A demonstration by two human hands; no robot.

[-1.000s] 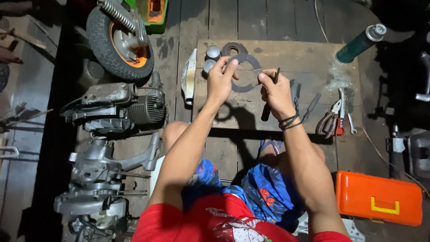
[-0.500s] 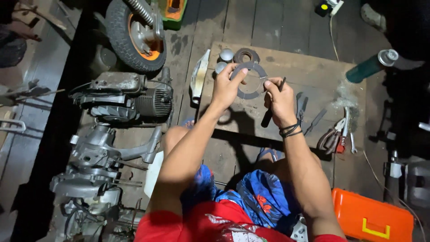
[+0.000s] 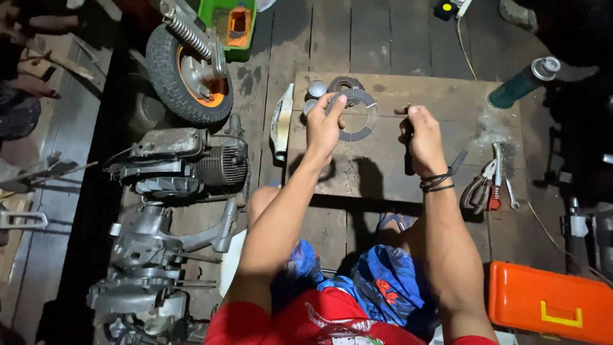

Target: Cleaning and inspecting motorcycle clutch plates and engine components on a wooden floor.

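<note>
I sit on a plank floor over a flat wooden board (image 3: 440,96). My left hand (image 3: 324,126) pinches a thin grey ring-shaped gasket (image 3: 359,115) and holds it just above the board. My right hand (image 3: 423,139) is closed around a dark-handled tool (image 3: 408,161) that points down toward the board. Beside the gasket lie two round metal caps (image 3: 317,89) and a dark ring (image 3: 345,84).
A small engine (image 3: 185,163) and engine casings (image 3: 150,268) lie at the left, below a small wheel with a spring shock (image 3: 188,67). Pliers and small tools (image 3: 488,185) rest at the board's right edge. A green spray can (image 3: 525,83) lies far right. An orange toolbox (image 3: 550,310) sits bottom right.
My hands have moved apart: the right hand came off the gasket with its tool, and the left keeps the gasket alone. The camera has tilted.
</note>
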